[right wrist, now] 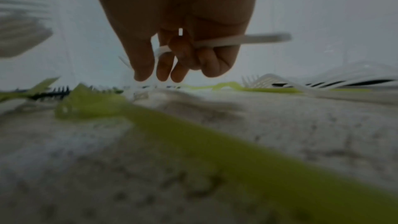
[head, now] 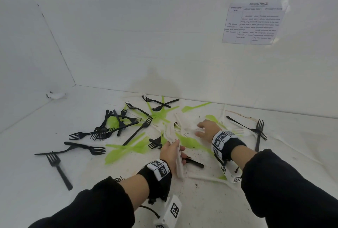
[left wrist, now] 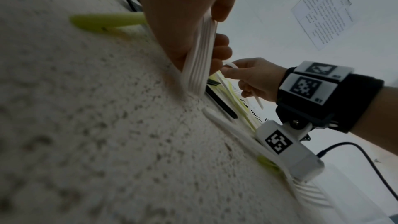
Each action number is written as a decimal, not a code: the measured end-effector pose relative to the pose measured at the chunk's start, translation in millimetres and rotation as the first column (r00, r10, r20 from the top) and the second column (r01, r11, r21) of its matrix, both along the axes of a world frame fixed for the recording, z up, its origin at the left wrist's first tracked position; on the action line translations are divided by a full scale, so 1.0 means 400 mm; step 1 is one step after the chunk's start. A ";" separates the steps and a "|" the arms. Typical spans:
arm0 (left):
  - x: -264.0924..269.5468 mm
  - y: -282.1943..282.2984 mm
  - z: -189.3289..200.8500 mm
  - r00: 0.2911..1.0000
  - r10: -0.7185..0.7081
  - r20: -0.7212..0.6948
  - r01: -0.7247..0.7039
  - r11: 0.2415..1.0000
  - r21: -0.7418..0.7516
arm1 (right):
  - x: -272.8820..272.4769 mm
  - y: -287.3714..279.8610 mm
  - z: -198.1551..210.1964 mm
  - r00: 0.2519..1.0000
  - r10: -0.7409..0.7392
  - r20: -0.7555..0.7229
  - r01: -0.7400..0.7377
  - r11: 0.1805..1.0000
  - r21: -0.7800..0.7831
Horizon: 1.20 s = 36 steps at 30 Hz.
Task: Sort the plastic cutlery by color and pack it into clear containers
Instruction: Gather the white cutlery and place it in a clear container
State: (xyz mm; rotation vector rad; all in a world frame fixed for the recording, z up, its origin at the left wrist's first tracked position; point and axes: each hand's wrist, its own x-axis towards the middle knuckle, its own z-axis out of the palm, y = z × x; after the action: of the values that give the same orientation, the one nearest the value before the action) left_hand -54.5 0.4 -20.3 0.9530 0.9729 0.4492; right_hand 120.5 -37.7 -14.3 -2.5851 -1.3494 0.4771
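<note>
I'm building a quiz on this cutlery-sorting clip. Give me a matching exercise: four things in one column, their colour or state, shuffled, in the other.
Things:
1. left hand
2. right hand
3. lone fork nearest the left sleeve
4. instruction sheet

States:
A. black, lying on the table
B. stuck on the back wall
C. grips a bundle of white cutlery
D. holds a single white piece

Pairs: 1-C, 2-D, 3-A, 4-B

The speckled white table surface [left wrist: 96, 125] looks rough and grainy, matt and flecked with dark specks. Scattered black plastic forks [head: 56, 165] look smooth with a dull sheen; the translucent green plastic cutlery [head: 126, 149] looks glossy. The bundled white plastic utensils [left wrist: 199, 60] show smooth ribbed handles.
</note>
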 end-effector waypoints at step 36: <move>0.015 0.003 -0.017 0.996 -0.079 0.050 0.077 0.996 0.039 | -0.165 0.017 0.053 0.682 -0.187 -0.707 0.402 0.903 0.150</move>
State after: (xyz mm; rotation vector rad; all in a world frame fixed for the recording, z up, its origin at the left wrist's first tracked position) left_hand -48.6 1.7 -27.0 1.0045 0.8805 0.4250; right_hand 54.4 -30.8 6.7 -1.9941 -0.6554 0.9584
